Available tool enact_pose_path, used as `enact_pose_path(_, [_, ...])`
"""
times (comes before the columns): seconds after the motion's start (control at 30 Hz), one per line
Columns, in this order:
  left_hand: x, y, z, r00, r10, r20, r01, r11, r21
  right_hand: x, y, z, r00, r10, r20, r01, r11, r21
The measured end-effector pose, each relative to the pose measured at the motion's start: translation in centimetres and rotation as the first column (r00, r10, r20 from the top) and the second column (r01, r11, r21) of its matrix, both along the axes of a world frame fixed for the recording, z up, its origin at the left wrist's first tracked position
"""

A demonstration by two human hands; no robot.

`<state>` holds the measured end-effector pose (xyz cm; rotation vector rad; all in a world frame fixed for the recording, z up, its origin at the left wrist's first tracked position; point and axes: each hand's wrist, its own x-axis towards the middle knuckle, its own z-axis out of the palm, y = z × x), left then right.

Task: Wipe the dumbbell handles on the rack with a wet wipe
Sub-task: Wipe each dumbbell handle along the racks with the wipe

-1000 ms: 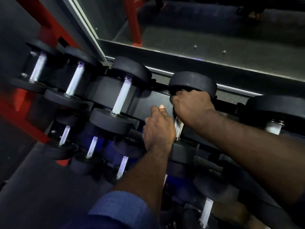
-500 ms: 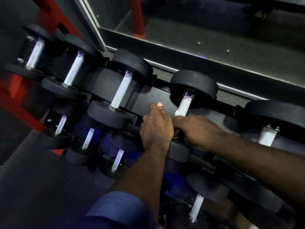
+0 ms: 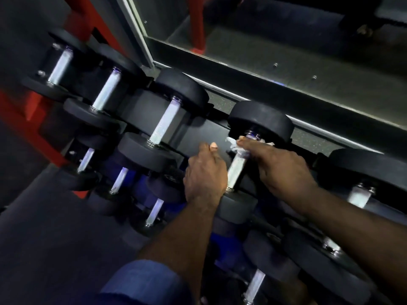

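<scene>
My right hand (image 3: 284, 170) was clenched around the wipe (image 3: 236, 147), and the wipe was wrapped on the upper end of the handle (image 3: 235, 170), just under the far head of the dumbbell (image 3: 259, 119). This dumbbell lay on the top row of the rack (image 3: 211, 130), between a dumbbell on the left with a bare next handle (image 3: 164, 124) and another on the right. My left hand (image 3: 204, 175) was just beside the handle, on its left side, close to the near head (image 3: 239, 208). Its thumb (image 3: 213, 146) stood up, but the other fingers were hidden under the hand, so I could not tell if they gripped anything or only leaned there. I judged the wipe to be thin, soft and wet. It bunched easily, and a loose corner stuck out beside my thumb. The handle was stiff metal and looked rough, so I thought the wipe could catch or tear if I pulled too fast. The dumbbell was heavy and sat firmly, so there was no need to lift it. The good place to hold was around the handle itself, with the wipe between my fingers and the metal. The lower part of the handle was uncovered and, in my judgement, not yet finished.
</scene>
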<state>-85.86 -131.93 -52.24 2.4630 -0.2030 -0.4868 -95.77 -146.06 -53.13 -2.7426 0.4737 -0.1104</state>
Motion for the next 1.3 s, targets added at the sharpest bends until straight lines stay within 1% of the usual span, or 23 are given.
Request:
enact_pose_path(0.03, [0.0, -0.1, 0.1, 1.0, -0.002, 0.0, 0.002, 1.0, 0.002, 0.1, 0.4, 0.1, 0.999, -0.005, 0.045, 0.003, 0.999, 0.042])
enact_pose_path(0.07, [0.0, 0.1, 0.1, 1.0, -0.001, -0.001, 0.001, 1.0, -0.002, -0.1, 1.1, 0.0, 0.997, 0.068, 0.021, -0.069, 0.994, 0.082])
enact_pose_path(0.13, [0.0, 0.3, 0.4, 1.0, -0.003, -0.01, 0.003, 1.0, -0.004, -0.8, 2.4, 0.0, 0.95, 0.3, -0.084, -0.284, 0.944, 0.169])
enact_pose_path(0.17, [0.0, 0.3, 0.5, 1.0, -0.01, -0.015, 0.01, 1.0, -0.003, -1.2, 3.2, 0.5, 0.922, 0.362, -0.14, -0.332, 0.922, 0.2])
enact_pose_path(0.2, [0.0, 0.2, 0.6, 1.0, -0.009, -0.016, 0.009, 1.0, -0.005, -1.3, 3.4, 0.9, 0.923, 0.353, -0.15, -0.326, 0.928, 0.181])
enact_pose_path(0.27, [-0.4, 0.2, 0.6, 1.0, 0.0, -0.013, 0.0, 0.999, -0.038, -1.3, 3.4, 1.0, 0.971, 0.227, -0.081, -0.224, 0.974, 0.037])
enact_pose_path(0.3, [-0.3, 0.7, 0.4, 1.0, 0.009, 0.002, -0.009, 0.997, -0.083, -1.0, 4.0, 1.0, 0.989, 0.148, -0.017, -0.148, 0.989, -0.002])
enact_pose_path(0.37, [-0.8, 1.1, -0.1, 0.998, 0.052, 0.038, -0.041, 0.97, -0.24, -0.7, 4.5, 1.4, 0.994, 0.002, 0.108, -0.006, 0.999, 0.038])
enact_pose_path(0.43, [-0.8, 2.4, -0.5, 0.99, 0.119, 0.074, -0.077, 0.904, -0.421, 0.3, 5.4, 2.2, 0.961, -0.13, 0.243, 0.102, 0.987, 0.123])
enact_pose_path(0.5, [-0.2, 4.1, -0.5, 0.981, 0.155, 0.117, -0.074, 0.855, -0.513, 1.8, 6.2, 3.2, 0.928, -0.162, 0.335, 0.122, 0.983, 0.137])
enact_pose_path(0.6, [2.6, 7.2, -0.1, 0.931, 0.166, 0.326, 0.026, 0.859, -0.512, 4.6, 7.9, 4.2, 0.908, -0.169, 0.383, 0.119, 0.981, 0.152])
enact_pose_path(0.67, [5.5, 9.1, 0.2, 0.857, 0.165, 0.488, 0.063, 0.907, -0.417, 6.8, 9.0, 4.3, 0.91, -0.211, 0.357, 0.138, 0.966, 0.22])
enact_pose_path(0.7, [7.1, 9.9, 0.3, 0.832, 0.157, 0.532, 0.056, 0.93, -0.363, 7.9, 9.5, 4.2, 0.914, -0.236, 0.331, 0.148, 0.952, 0.269])
enact_pose_path(0.73, [8.7, 10.6, 0.4, 0.828, 0.15, 0.541, 0.039, 0.946, -0.322, 9.0, 10.2, 4.1, 0.915, -0.262, 0.307, 0.155, 0.93, 0.333])
enact_pose_path(0.8, [12.0, 11.5, 0.3, 0.855, 0.138, 0.5, 0.012, 0.958, -0.285, 11.2, 11.3, 3.5, 0.911, -0.319, 0.26, 0.177, 0.873, 0.454])
enact_pose_path(0.83, [13.4, 11.8, 0.2, 0.883, 0.133, 0.451, 0.001, 0.958, -0.285, 12.1, 11.8, 3.1, 0.909, -0.34, 0.241, 0.191, 0.853, 0.485])
enact_pose_path(0.93, [17.0, 11.7, 0.2, 0.951, 0.189, 0.247, -0.102, 0.94, -0.327, 15.1, 12.7, 1.8, 0.906, -0.372, 0.204, 0.229, 0.833, 0.503])
enact_pose_path(1.03, [18.8, 11.0, -0.1, 0.963, 0.249, 0.104, -0.21, 0.934, -0.29, 17.7, 13.8, 0.4, 0.878, -0.431, 0.21, 0.278, 0.815, 0.508])
enact_pose_path(1.07, [19.1, 10.7, -0.3, 0.96, 0.266, 0.091, -0.232, 0.933, -0.274, 18.5, 14.3, 0.0, 0.886, -0.415, 0.206, 0.262, 0.815, 0.517])
enact_pose_path(1.13, [18.9, 10.2, -0.7, 0.949, 0.295, 0.108, -0.26, 0.93, -0.258, 19.5, 15.1, -0.5, 0.95, -0.277, 0.145, 0.172, 0.85, 0.498])
enact_pose_path(1.2, [18.5, 10.1, -0.9, 0.945, 0.288, 0.153, -0.245, 0.937, -0.249, 19.3, 15.4, -0.7, 0.991, -0.129, 0.048, 0.096, 0.898, 0.429])
enact_pose_path(1.27, [18.2, 9.9, -1.0, 0.947, 0.267, 0.177, -0.227, 0.949, -0.217, 18.6, 14.5, -0.7, 0.997, -0.072, -0.008, 0.071, 0.941, 0.33])
enact_pose_path(1.3, [18.2, 10.1, -0.9, 0.944, 0.266, 0.193, -0.227, 0.952, -0.203, 18.7, 14.2, -0.9, 0.999, -0.052, -0.008, 0.052, 0.954, 0.296])
